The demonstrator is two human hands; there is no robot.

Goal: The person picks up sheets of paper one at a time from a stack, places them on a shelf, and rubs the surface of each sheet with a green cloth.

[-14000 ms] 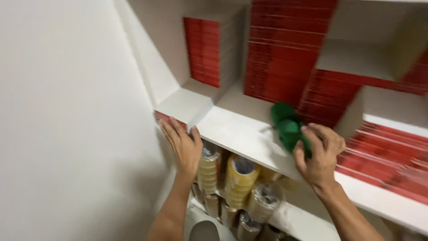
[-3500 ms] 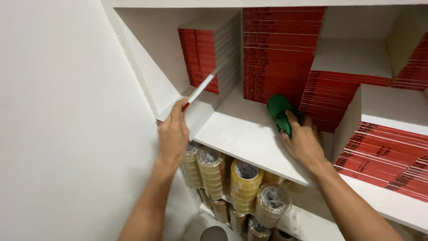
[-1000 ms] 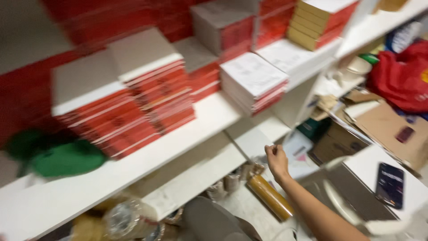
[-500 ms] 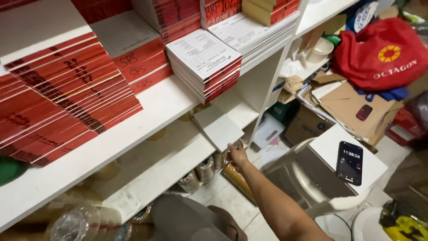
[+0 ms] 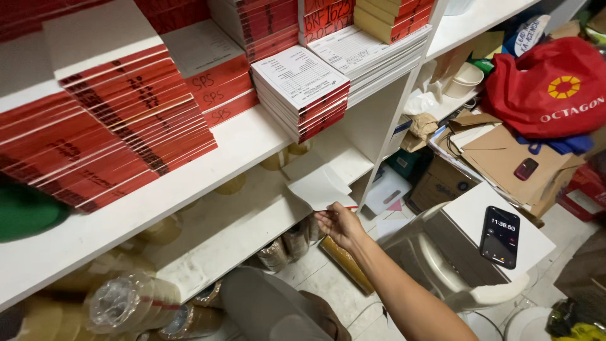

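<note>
- Pinching the near corner of a thin white pad (image 5: 319, 187), the right hand (image 5: 339, 224) is reaching out over the floor, its grip pressed together on the pad's edge between thumb and fingers.
- Lying at the front edge of the lower shelf (image 5: 252, 224), the white pad is jutting out a little past the lip, with a thin red strip showing along its underside.
- Showing nowhere in the head view, the left hand is leaving its grip impossible to judge.
- Standing under the lower shelf, just beside the hand, are rolls of tape (image 5: 285, 243) in clear wrap, and a long yellowish roll (image 5: 347, 265) is lying on the floor below the wrist.
- Sitting on the upper shelf (image 5: 208, 170) above the pad is a stack of white-topped, red-edged booklets (image 5: 303, 91), with larger stacks of red booklets (image 5: 120, 126) leaning to the left of it.
- Peeking in at the far left edge is a green cloth (image 5: 25, 211), resting on that same upper shelf.
- Lying to the right, well apart from the hand, a dark phone (image 5: 500, 236) is resting on a white board across a plastic chair (image 5: 467, 278).
- Slumping further right is a red bag (image 5: 555, 88) over brown cardboard (image 5: 499, 158) and loose clutter.
</note>
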